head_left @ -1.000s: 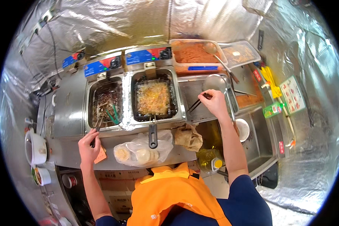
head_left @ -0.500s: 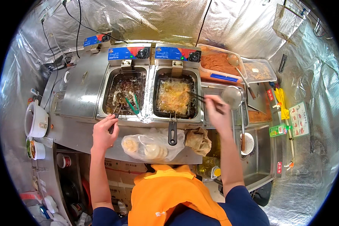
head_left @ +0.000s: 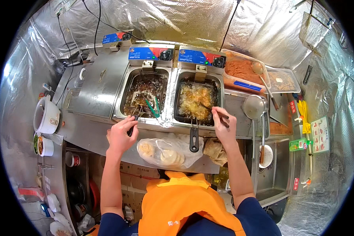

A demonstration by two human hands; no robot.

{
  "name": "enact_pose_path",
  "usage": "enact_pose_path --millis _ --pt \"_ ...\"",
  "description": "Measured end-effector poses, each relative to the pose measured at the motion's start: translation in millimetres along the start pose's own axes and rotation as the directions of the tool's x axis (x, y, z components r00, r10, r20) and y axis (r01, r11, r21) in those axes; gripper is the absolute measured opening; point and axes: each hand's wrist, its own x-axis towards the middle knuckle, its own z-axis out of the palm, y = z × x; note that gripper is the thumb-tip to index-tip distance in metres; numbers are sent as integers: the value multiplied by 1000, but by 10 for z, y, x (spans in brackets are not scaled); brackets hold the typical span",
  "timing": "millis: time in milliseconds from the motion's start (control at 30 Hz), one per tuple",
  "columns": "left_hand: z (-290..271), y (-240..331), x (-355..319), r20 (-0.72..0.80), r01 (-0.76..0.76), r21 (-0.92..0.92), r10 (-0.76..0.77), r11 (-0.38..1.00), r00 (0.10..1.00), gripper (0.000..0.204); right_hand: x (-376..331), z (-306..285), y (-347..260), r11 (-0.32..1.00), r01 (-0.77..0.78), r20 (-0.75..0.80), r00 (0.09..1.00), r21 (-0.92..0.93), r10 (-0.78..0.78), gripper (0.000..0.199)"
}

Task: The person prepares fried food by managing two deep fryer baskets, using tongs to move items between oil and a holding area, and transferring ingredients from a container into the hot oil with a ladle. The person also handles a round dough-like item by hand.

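My left hand is closed around the black handle of the frying basket in the left fryer. Dark oil and small light bits bubble there, and green-handled tongs lean in the vat. At the right fryer, my right hand grips dark chopsticks. Their tips reach into the golden, foaming food. I cannot make out the separate pieces beneath the foam. The right fryer's own basket handle sticks out over the front edge, untouched.
A plastic bag of round pale pieces lies before the fryers, beside a crumpled brown cloth. To the right are a long-handled strainer, a tub of reddish food and a sink. A white pot stands left.
My right hand has moved left and nearer to me, bringing the chopstick tips deeper into the right fryer's food. My left hand keeps the basket handle. The whole view has shifted slightly.
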Motion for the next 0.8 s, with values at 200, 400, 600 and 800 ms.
enact_pose_path --millis 200,400,600,800 --pt "-8 -39 -23 1 5 22 -5 1000 1000 17 262 89 -18 994 5 60 998 -107 1 15" --pt "1 22 32 -3 2 12 -2 1000 1000 17 381 235 286 992 79 183 981 -96 -61 15" --pt "45 25 22 6 -1 7 1 1000 1000 18 354 201 414 984 132 261 960 -117 -98 16" --pt "32 73 62 17 16 3 -16 1000 1000 17 353 89 366 997 -62 157 985 -39 68 22"
